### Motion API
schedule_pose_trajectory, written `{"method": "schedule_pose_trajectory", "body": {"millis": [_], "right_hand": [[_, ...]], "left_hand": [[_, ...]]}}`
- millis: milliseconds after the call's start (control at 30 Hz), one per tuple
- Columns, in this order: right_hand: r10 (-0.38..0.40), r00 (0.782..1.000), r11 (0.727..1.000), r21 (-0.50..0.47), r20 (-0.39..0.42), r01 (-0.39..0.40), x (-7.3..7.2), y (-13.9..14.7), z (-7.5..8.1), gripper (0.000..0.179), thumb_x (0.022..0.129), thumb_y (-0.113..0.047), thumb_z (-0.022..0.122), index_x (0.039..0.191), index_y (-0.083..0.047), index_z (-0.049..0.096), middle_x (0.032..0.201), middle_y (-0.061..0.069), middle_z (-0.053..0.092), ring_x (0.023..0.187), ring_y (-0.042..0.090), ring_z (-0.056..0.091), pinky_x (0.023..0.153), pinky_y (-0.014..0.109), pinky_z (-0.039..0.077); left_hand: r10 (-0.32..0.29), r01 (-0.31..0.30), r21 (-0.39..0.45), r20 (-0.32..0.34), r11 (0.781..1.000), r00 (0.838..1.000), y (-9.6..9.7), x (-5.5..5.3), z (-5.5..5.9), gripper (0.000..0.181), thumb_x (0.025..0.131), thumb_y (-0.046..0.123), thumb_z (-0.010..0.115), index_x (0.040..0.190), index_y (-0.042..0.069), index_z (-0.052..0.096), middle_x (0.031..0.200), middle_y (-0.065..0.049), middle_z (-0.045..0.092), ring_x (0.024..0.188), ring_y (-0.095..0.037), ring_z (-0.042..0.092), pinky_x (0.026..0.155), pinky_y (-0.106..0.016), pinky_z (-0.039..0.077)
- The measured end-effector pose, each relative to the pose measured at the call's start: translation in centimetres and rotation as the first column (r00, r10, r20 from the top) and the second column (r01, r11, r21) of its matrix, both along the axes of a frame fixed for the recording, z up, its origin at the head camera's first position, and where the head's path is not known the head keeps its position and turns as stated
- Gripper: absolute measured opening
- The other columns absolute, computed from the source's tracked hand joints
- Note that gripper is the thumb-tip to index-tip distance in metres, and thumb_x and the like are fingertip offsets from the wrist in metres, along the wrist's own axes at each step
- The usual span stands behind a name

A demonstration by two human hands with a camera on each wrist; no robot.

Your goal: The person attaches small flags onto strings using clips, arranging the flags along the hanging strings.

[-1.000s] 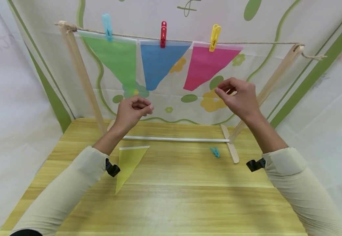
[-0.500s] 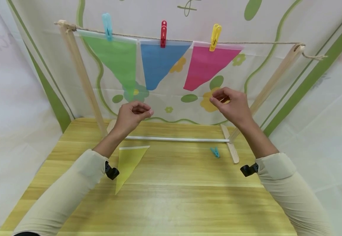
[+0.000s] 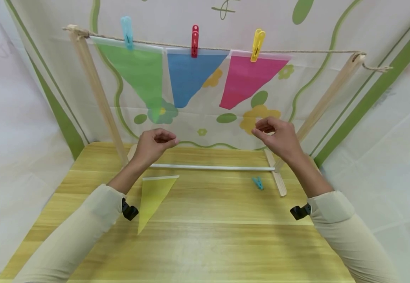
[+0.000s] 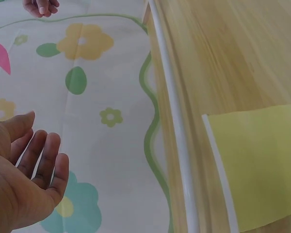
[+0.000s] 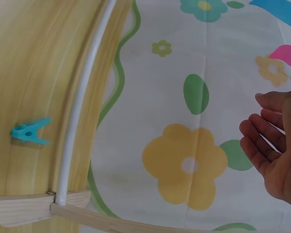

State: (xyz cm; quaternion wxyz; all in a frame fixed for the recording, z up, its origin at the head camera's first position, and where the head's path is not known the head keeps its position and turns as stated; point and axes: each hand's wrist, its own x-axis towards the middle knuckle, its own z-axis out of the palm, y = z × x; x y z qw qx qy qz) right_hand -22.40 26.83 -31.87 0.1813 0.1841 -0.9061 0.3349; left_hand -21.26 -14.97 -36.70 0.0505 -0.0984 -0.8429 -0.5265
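Both hands hover above the table with loosely bent fingers and hold nothing. My left hand (image 3: 153,145) is below the hanging green flag (image 3: 134,67), above and behind a yellow triangular flag (image 3: 155,196) lying on the table. My right hand (image 3: 279,137) is below the pink flag (image 3: 250,76), near the right post. A blue clothespin (image 3: 258,183) lies on the table below it; the right wrist view shows the same clothespin (image 5: 29,132) at left. Between the green and pink flags hangs a blue flag (image 3: 192,74). The flags are apart from both hands.
A twine line (image 3: 307,51) runs between two wooden posts, left (image 3: 98,94) and right (image 3: 326,100). Light blue (image 3: 127,33), red (image 3: 195,41) and yellow (image 3: 257,45) clothespins clip the flags to it. A white rod (image 3: 208,168) joins the posts' feet. Behind hangs a flowered cloth.
Both hands have come down from nearer the flags, the right one also shifting slightly left. The flags, clothespins and yellow flag on the table stay where they were.
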Motion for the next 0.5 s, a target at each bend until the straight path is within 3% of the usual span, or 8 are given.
{"method": "schedule_pose_trajectory", "body": {"millis": [133,367,500], "right_hand": [[-0.017,0.999,1.0,0.027,0.044,0.016,0.0,0.3,-0.6,0.027,0.108,-0.027,0.081,0.121,-0.004,0.081,0.115,0.015,0.085,0.105,0.035,0.081,0.083,0.011,0.051],[-0.027,0.994,0.998,0.055,0.106,0.021,0.0,0.7,-1.7,0.029,0.11,-0.032,0.078,0.122,-0.006,0.08,0.117,0.016,0.084,0.107,0.035,0.081,0.091,0.046,0.063],[-0.024,0.989,0.998,0.061,0.144,0.015,0.2,0.9,-2.5,0.03,0.11,-0.032,0.077,0.124,-0.005,0.08,0.117,0.017,0.084,0.108,0.036,0.08,0.092,0.053,0.064]], "left_hand": [[0.0,0.0,-0.015,0.018,1.0,1.0,-0.5,0.0,-0.7,0.025,0.106,0.03,0.084,0.119,0.009,0.083,0.114,-0.012,0.082,0.093,-0.015,0.073,0.076,-0.022,0.059],[0.022,-0.018,-0.056,0.074,0.998,0.997,-1.0,0.0,-1.8,0.02,0.107,0.027,0.083,0.118,0.01,0.084,0.112,-0.01,0.082,0.094,-0.018,0.073,0.074,-0.023,0.058],[0.022,-0.013,-0.081,0.112,0.997,0.993,-1.2,0.0,-2.5,0.021,0.107,0.028,0.083,0.12,0.011,0.084,0.114,-0.011,0.083,0.101,-0.025,0.075,0.076,-0.023,0.059]]}}
